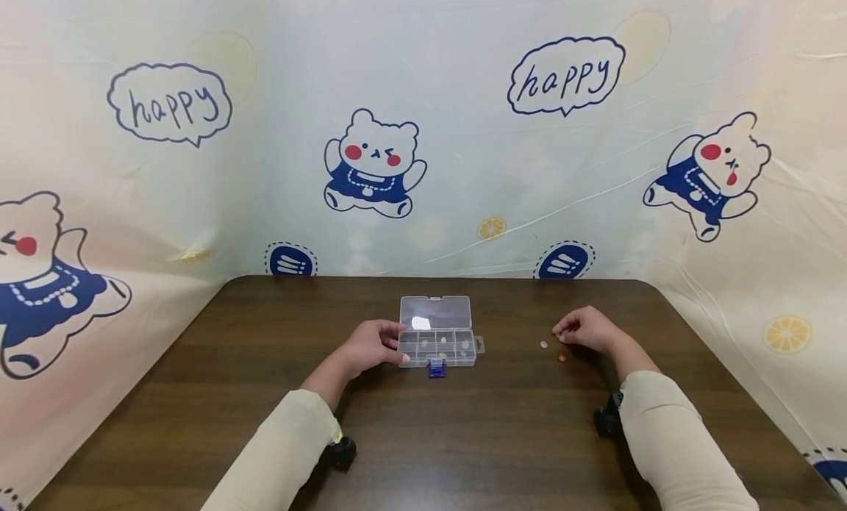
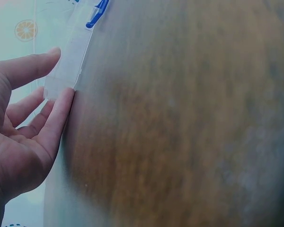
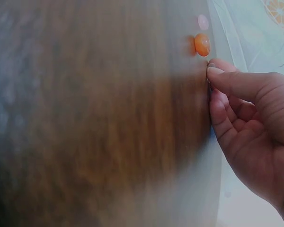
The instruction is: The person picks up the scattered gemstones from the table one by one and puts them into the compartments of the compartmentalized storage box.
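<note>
A clear plastic compartment box (image 1: 437,348) lies on the table with its lid (image 1: 437,312) raised at the back. Several small pale pieces lie in its compartments. Around the box's left end, my left hand (image 1: 372,345) holds on, the thumb at the front corner and the fingers toward the back and side. Over to the right, my right hand (image 1: 589,329) pinches a small pale stone-like piece between thumb and index finger at the tabletop, mostly hidden by the fingertips. Near it lie a glossy orange oval stone (image 3: 202,44) and a pale pinkish one (image 3: 203,22).
The brown wooden table (image 1: 423,437) runs back to a printed cloth (image 1: 463,165) that hangs around it. A blue latch (image 1: 437,368) sticks out from the box's front, and a clear hanging tab (image 1: 479,344) from its right end.
</note>
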The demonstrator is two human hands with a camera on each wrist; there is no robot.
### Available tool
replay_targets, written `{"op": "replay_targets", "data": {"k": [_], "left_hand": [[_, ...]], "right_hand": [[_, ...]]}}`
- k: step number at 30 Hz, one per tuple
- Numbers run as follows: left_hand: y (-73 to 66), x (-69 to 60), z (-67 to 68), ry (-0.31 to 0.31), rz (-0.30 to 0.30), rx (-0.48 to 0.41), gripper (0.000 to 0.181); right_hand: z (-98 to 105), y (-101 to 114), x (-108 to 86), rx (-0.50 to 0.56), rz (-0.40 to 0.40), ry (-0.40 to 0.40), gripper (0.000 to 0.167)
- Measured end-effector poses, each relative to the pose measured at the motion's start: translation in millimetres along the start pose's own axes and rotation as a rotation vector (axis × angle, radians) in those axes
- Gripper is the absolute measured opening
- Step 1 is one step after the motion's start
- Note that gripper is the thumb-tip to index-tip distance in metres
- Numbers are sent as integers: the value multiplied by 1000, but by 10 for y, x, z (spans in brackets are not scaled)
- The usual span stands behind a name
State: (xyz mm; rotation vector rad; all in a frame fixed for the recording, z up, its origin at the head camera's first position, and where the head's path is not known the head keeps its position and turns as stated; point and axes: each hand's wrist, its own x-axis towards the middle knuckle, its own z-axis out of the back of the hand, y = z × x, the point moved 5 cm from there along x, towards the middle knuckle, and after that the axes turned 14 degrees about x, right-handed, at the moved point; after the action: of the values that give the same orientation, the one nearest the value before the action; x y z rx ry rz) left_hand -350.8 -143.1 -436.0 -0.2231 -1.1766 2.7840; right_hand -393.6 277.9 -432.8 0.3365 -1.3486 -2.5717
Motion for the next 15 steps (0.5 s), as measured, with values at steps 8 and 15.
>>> {"op": "replay_targets", "data": {"k": [8, 15], "left_hand": [[17, 3, -7, 9, -16, -24, 61], [-4, 1, -4, 11, -30, -21, 61]], "right_hand": [[-12, 29, -22, -23, 45, -12, 9], [6, 36, -53, -28, 47, -10, 10]]}}
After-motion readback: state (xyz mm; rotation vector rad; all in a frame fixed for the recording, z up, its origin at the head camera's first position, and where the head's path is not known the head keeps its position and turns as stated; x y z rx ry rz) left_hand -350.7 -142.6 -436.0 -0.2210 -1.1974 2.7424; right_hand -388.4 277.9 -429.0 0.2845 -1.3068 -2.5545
